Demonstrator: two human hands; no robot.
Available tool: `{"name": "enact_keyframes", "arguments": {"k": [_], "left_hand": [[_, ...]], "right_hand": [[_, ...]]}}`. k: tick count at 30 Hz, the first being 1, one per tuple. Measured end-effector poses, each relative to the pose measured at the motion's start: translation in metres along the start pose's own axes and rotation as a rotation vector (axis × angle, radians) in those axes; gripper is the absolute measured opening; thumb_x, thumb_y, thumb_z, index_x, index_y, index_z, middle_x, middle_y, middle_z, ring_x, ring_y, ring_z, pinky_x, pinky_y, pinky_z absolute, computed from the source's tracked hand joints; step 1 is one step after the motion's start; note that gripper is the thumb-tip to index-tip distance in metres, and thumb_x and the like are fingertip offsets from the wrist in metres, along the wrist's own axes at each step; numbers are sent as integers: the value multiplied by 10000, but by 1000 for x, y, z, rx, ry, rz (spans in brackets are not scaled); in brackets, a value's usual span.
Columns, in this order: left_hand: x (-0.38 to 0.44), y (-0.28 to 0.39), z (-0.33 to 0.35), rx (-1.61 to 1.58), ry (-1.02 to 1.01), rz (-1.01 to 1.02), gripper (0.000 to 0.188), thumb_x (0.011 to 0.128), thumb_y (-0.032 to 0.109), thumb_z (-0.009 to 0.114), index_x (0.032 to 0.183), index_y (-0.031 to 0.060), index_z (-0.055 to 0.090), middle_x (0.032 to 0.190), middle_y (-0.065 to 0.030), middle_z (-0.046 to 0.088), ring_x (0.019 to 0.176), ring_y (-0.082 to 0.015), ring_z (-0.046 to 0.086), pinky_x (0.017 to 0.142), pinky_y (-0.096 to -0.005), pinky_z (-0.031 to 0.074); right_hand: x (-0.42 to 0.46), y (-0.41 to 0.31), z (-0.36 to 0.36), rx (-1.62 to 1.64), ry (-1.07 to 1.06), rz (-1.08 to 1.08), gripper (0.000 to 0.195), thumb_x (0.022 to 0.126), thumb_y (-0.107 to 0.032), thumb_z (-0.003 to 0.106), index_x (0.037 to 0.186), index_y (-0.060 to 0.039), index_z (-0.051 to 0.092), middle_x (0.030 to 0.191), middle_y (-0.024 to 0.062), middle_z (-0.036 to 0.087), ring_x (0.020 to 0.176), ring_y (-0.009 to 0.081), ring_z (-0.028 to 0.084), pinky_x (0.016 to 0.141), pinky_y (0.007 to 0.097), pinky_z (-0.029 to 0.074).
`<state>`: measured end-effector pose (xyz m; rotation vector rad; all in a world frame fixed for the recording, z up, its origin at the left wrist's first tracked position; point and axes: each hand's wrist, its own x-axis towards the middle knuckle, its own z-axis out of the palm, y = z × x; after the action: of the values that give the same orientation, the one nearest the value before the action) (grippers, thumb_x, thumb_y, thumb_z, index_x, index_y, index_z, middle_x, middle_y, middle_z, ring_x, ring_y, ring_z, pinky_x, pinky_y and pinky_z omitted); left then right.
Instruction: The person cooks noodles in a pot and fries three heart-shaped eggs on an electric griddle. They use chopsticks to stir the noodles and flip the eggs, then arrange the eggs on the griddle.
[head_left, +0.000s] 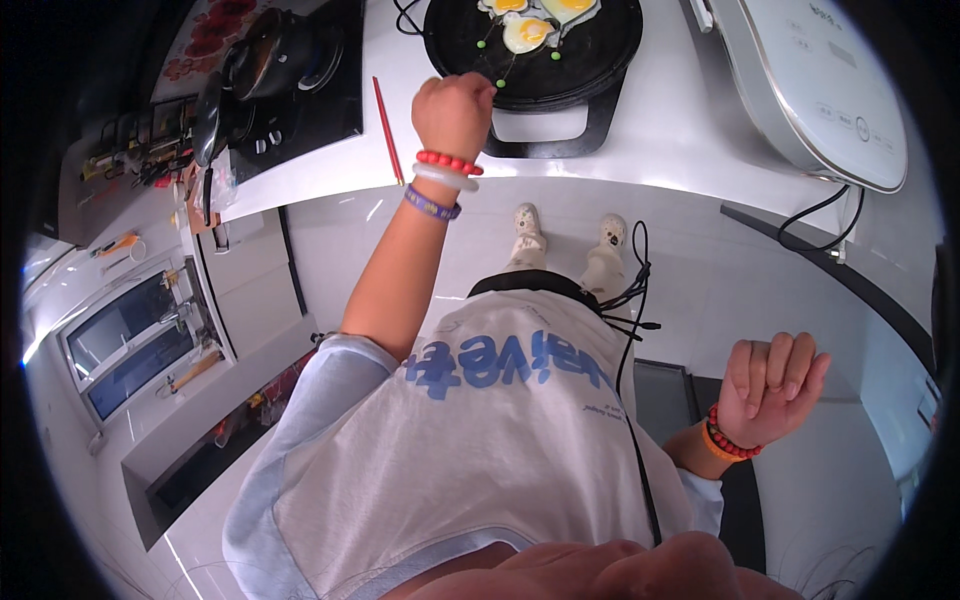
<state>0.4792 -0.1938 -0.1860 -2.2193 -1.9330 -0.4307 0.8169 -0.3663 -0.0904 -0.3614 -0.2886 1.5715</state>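
My left hand (453, 112) is curled into a fist at the near left edge of a round black electric griddle (525, 90). What lies inside its fingers is hidden. A green pea (501, 83) sits right beside its fingertips. Two more peas lie on the griddle, one pea (481, 44) on the left and another pea (555, 55) on the right. Behind them are several fried eggs, the nearest fried egg (525, 34) having an unbroken yellow yolk. Away from the counter, my right hand (772, 386) hangs at my right side, palm up, fingers curled in, with nothing visible in it.
Red chopsticks (387, 127) lie on the white counter (330, 169) left of the griddle. Further left, a dark pot (262, 56) stands on a black cooktop (322, 112). A white appliance (817, 82) occupies the right side. Black cables (637, 281) hang beside my body.
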Motion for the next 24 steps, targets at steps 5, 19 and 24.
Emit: {"name": "enact_keyframes", "arguments": {"k": [5,19,24], "left_hand": [[15,-5,18,147,-34,-5,103,690,258,698,695,156,685,597,10,632,593,-194,577,565,-313,440],[28,1,27,400,-212,-45,159,687,389,682,694,232,705,662,6,646,675,-200,589,597,-347,412],[30,3,24,394,-297,-74,159,678,388,686,692,231,705,660,4,646,696,-202,591,603,-340,420]], "right_hand": [[-2,2,-6,-6,32,5,403,983,-317,232,661,-114,365,549,-8,348,332,81,301,454,259,360],[-3,8,-11,-10,83,13,380,978,-312,260,677,-112,378,561,-23,344,335,66,285,437,244,324],[-4,9,-11,-24,82,6,375,979,-308,257,687,-111,383,565,-23,347,340,65,287,441,239,325]]}}
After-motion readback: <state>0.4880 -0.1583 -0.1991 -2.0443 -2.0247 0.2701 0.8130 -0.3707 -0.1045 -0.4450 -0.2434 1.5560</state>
